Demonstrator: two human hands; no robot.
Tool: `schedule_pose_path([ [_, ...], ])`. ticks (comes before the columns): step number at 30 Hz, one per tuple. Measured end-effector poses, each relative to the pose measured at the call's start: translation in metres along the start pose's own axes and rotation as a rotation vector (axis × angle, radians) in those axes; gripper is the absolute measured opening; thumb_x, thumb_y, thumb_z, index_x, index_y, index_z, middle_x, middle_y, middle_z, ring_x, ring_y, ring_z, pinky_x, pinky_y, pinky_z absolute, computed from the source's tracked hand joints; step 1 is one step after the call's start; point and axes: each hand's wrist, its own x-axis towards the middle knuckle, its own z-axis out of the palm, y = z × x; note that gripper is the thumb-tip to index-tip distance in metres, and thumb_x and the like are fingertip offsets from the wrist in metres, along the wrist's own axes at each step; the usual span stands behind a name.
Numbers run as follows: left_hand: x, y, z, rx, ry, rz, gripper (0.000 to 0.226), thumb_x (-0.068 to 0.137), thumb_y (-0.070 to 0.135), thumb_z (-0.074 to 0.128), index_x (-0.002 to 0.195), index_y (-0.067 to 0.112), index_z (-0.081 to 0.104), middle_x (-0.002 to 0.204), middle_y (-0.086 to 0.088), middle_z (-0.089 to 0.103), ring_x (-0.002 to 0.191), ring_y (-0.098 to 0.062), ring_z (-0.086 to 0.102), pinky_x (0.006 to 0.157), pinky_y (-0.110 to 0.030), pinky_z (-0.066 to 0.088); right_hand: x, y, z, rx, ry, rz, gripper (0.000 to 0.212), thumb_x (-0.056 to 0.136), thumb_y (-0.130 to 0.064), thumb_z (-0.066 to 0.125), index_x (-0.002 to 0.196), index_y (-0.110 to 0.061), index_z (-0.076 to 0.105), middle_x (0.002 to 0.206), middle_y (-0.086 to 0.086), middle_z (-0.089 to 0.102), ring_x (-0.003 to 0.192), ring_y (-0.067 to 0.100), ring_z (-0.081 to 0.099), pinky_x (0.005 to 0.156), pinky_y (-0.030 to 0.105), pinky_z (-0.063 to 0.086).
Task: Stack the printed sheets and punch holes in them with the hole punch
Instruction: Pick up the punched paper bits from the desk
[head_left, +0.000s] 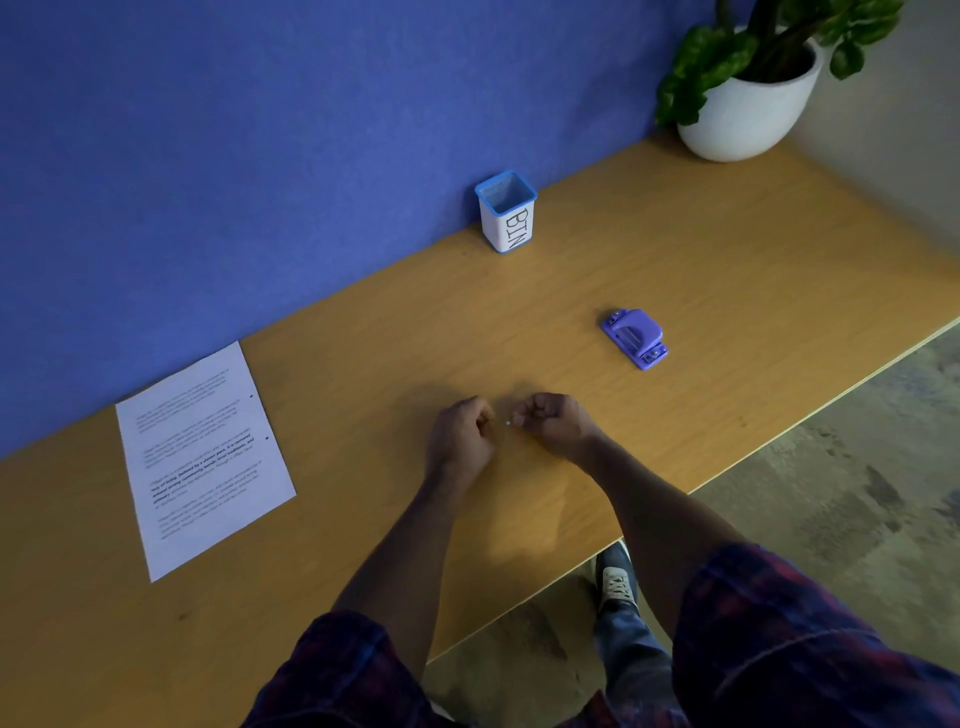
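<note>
The printed sheets (202, 457) lie in a stack at the left of the wooden desk (727, 270), with two punched holes along their right edge. The purple hole punch (635, 338) sits to the right, apart from both hands. My left hand (460, 439) and my right hand (553, 423) rest curled on the desk in the middle, close together. A tiny white paper dot (508, 423) lies between their fingertips. My right fingertips seem to pinch something small and white; my left hand's fingers are closed.
A small white container with a blue rim, labelled BIN (506, 212), stands against the blue wall (260, 156). A potted plant in a white pot (748, 104) is at the far right corner. The desk's front edge runs diagonally, with floor and my shoe (615, 577) below.
</note>
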Motion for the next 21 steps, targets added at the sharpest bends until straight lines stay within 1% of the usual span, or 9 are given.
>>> schedule_pose_path([
  [2, 0.002, 0.005, 0.004, 0.023, -0.004, 0.049, 0.016, 0.083, 0.007, 0.065, 0.091, 0.014, 0.077, 0.091, -0.004, 0.076, 0.085, -0.024, 0.071, 0.073, -0.034, 0.057, -0.001, 0.001, -0.001, -0.017, -0.001, -0.003, 0.005, 0.092, -0.009, 0.07, 0.092, -0.01, 0.075, 0.078, -0.008, 0.066, 0.072, 0.006, 0.055, 0.067, 0.023, 0.044],
  [6, 0.006, 0.009, 0.01, 0.087, -0.041, 0.073, 0.016, 0.09, 0.019, 0.068, 0.097, 0.014, 0.081, 0.096, -0.008, 0.075, 0.09, -0.028, 0.07, 0.076, -0.036, 0.057, -0.002, 0.001, -0.004, -0.021, 0.003, -0.025, 0.013, 0.094, -0.006, 0.067, 0.104, 0.0, 0.073, 0.089, 0.0, 0.068, 0.08, 0.008, 0.057, 0.064, 0.008, 0.043],
  [7, 0.007, 0.011, 0.011, 0.108, -0.046, 0.078, 0.015, 0.09, 0.019, 0.068, 0.094, 0.014, 0.081, 0.094, -0.009, 0.076, 0.089, -0.029, 0.07, 0.073, -0.035, 0.056, -0.002, 0.001, -0.004, -0.019, -0.002, -0.029, 0.013, 0.094, -0.005, 0.067, 0.104, 0.001, 0.072, 0.09, 0.004, 0.07, 0.081, 0.009, 0.058, 0.066, 0.008, 0.044],
  [9, 0.008, 0.015, 0.01, 0.144, -0.053, 0.085, 0.013, 0.09, 0.019, 0.069, 0.09, 0.013, 0.081, 0.091, -0.011, 0.076, 0.087, -0.031, 0.07, 0.069, -0.035, 0.051, -0.002, 0.001, -0.004, -0.018, -0.009, -0.033, 0.013, 0.093, -0.004, 0.067, 0.104, 0.0, 0.073, 0.095, 0.012, 0.075, 0.084, 0.011, 0.062, 0.073, 0.014, 0.047],
  [11, 0.009, 0.02, 0.009, 0.184, -0.055, 0.1, 0.013, 0.09, 0.02, 0.069, 0.092, 0.012, 0.08, 0.093, -0.013, 0.075, 0.089, -0.033, 0.07, 0.069, -0.036, 0.05, -0.002, 0.002, -0.004, -0.02, -0.008, -0.04, 0.013, 0.092, -0.002, 0.067, 0.103, -0.001, 0.073, 0.1, 0.015, 0.077, 0.085, 0.011, 0.065, 0.076, 0.018, 0.049],
  [13, 0.009, 0.023, 0.009, 0.246, -0.049, 0.11, 0.014, 0.093, 0.018, 0.067, 0.098, 0.012, 0.078, 0.099, -0.013, 0.074, 0.095, -0.033, 0.069, 0.071, -0.037, 0.05, -0.003, 0.002, -0.006, -0.021, -0.011, -0.045, 0.014, 0.092, 0.0, 0.065, 0.103, 0.0, 0.073, 0.097, 0.012, 0.077, 0.082, 0.009, 0.066, 0.074, 0.013, 0.049],
  [16, 0.007, 0.025, 0.013, 0.301, -0.043, 0.106, 0.015, 0.097, 0.011, 0.059, 0.103, 0.01, 0.073, 0.108, -0.011, 0.069, 0.101, -0.03, 0.066, 0.072, -0.034, 0.046, -0.004, 0.002, -0.008, -0.026, -0.006, -0.057, 0.014, 0.092, 0.0, 0.064, 0.102, -0.001, 0.073, 0.09, 0.0, 0.074, 0.076, 0.002, 0.064, 0.07, 0.008, 0.048],
  [18, 0.005, 0.025, 0.018, 0.331, -0.037, 0.098, 0.017, 0.098, 0.008, 0.055, 0.108, 0.009, 0.069, 0.116, -0.01, 0.065, 0.106, -0.028, 0.064, 0.077, -0.032, 0.047, -0.004, 0.003, -0.008, -0.03, 0.01, -0.064, 0.013, 0.091, -0.001, 0.065, 0.1, -0.003, 0.074, 0.088, -0.003, 0.073, 0.076, 0.001, 0.063, 0.071, 0.01, 0.048],
  [21, 0.003, 0.02, 0.023, 0.385, -0.032, 0.112, 0.02, 0.099, 0.009, 0.051, 0.115, 0.009, 0.064, 0.122, -0.011, 0.059, 0.11, -0.028, 0.062, 0.085, -0.037, 0.051, -0.002, 0.005, -0.007, -0.066, 0.021, -0.067, 0.011, 0.09, -0.004, 0.066, 0.095, -0.009, 0.075, 0.085, -0.008, 0.072, 0.076, 0.0, 0.063, 0.075, 0.015, 0.049],
])
